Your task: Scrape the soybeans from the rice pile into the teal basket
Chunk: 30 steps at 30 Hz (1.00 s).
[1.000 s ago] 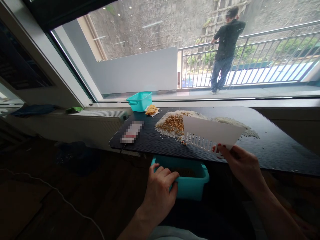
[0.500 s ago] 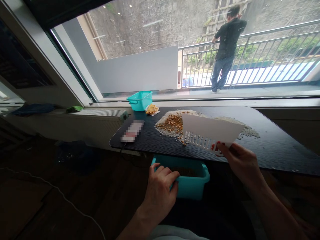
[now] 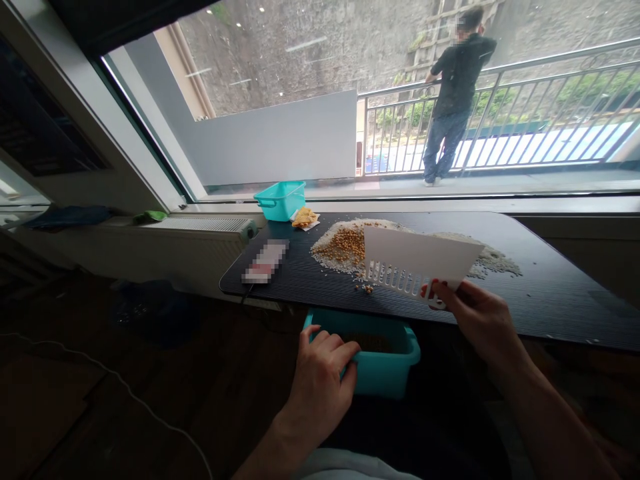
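My right hand (image 3: 475, 319) grips a white slotted plastic scoop (image 3: 415, 263) by its lower corner, holding it upright on the black tabletop (image 3: 550, 293). The scoop stands against a pile of yellow beans (image 3: 345, 245) mixed with white rice (image 3: 493, 259). A few loose beans (image 3: 366, 289) lie just in front of the scoop. My left hand (image 3: 320, 383) is closed on the rim of a teal plastic bin (image 3: 390, 363) held below the table's front edge. The bin's inside is mostly hidden by the table.
A second teal bin (image 3: 280, 199) stands at the table's back left, next to a small heap of yellow scraps (image 3: 304, 217). A flat blurred item (image 3: 264, 262) lies near the left edge. A radiator (image 3: 200, 227) runs left. Outside, a person (image 3: 453, 93) leans on a balcony railing.
The scoop has shifted slightly away from me into the pile, leaving a few beans behind in front of it. My left hand and the bin stay put.
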Available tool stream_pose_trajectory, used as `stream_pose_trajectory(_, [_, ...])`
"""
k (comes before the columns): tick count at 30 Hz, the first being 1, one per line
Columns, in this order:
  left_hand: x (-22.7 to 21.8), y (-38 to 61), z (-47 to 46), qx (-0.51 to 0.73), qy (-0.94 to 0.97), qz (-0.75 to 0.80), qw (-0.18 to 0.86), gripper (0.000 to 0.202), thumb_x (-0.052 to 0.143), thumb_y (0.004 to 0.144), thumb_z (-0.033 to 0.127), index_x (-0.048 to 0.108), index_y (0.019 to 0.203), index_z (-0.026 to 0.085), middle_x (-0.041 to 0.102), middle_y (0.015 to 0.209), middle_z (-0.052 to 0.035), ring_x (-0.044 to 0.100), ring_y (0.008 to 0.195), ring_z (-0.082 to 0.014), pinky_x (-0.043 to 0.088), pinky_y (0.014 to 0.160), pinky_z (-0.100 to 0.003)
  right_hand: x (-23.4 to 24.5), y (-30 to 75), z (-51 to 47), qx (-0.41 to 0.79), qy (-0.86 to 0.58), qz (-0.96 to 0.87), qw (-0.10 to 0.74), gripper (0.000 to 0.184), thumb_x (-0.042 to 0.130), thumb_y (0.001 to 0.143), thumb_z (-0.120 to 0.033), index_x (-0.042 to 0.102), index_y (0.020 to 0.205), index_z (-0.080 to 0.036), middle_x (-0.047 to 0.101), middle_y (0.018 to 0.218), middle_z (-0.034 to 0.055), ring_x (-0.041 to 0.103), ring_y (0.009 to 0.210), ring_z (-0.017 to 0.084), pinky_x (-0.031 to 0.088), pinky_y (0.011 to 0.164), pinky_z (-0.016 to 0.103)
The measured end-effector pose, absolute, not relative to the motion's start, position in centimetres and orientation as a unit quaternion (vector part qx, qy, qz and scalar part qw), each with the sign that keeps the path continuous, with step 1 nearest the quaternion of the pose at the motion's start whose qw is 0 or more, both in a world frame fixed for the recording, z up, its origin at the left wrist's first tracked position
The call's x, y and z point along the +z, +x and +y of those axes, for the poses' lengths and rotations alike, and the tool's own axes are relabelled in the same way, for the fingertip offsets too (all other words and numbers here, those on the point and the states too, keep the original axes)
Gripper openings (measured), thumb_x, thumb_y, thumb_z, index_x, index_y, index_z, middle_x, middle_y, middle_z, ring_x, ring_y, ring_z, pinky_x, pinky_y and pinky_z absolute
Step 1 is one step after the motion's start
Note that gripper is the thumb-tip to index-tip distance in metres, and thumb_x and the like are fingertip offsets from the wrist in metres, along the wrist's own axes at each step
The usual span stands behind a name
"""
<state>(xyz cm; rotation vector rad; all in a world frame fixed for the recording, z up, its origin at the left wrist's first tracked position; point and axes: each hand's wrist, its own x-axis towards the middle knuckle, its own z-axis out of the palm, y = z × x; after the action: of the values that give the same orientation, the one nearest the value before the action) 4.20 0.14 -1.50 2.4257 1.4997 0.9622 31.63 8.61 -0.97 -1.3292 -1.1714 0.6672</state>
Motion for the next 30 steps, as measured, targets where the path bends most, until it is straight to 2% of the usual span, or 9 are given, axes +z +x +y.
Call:
stream_pose_trajectory(7, [-1.5,4.2,0.1,0.318,0.806,0.493,0.074,0.03,0.057,0.089,0.003,0.081,0.094,0.021,0.078,0.082,-0.0051,0.074,0.083,-0.0261,0.051,0.105,-0.064,-0.6,31.7,7.5,0.285,-0.58,-0.508,0.569,0.047,0.088,0.067,-0.071,0.087,0.081,-0.025,0.084,0.075,0.0046,0.081,0.073,0.03,0.069,0.069,0.04])
stream_pose_trajectory(12, [-1.5,4.2,0.1,0.315,0.805,0.497,0.07,0.03,0.058,0.089,0.003,0.08,0.093,0.022,0.078,0.083,-0.0041,0.074,0.083,-0.0252,0.051,0.106,-0.063,-1.3,33.0,6.9,0.283,-0.584,-0.499,0.574,0.041,0.088,0.075,-0.062,0.089,0.095,-0.026,0.086,0.083,0.0032,0.082,0.075,0.029,0.07,0.072,0.041])
stream_pose_trajectory(20, [-1.3,4.2,0.0,0.32,0.805,0.495,0.066,0.03,0.057,0.088,0.003,0.079,0.092,0.022,0.077,0.082,-0.0037,0.073,0.082,-0.025,0.051,0.105,-0.061,-1.3,33.1,5.9,0.306,-0.585,-0.491,0.568,0.04,0.088,0.073,-0.064,0.089,0.09,-0.028,0.086,0.082,0.0022,0.082,0.077,0.03,0.07,0.077,0.043])
stream_pose_trajectory(26, [-1.3,4.2,0.1,0.318,0.804,0.498,0.067,0.029,0.058,0.089,0.003,0.08,0.092,0.022,0.077,0.081,-0.0033,0.074,0.082,-0.0247,0.05,0.106,-0.061,-1.0,32.3,6.6,0.281,-0.583,-0.507,0.569,0.041,0.089,0.071,-0.065,0.089,0.087,-0.027,0.087,0.083,0.0037,0.082,0.077,0.03,0.07,0.073,0.04])
stream_pose_trajectory(30, [-1.3,4.1,0.1,0.323,0.804,0.494,0.068,0.028,0.059,0.088,0.003,0.08,0.093,0.021,0.077,0.081,-0.0038,0.073,0.081,-0.025,0.051,0.104,-0.06,-0.6,32.1,5.9,0.314,-0.589,-0.491,0.559,0.04,0.09,0.07,-0.063,0.089,0.087,-0.027,0.087,0.086,0.0036,0.083,0.079,0.03,0.07,0.078,0.042])
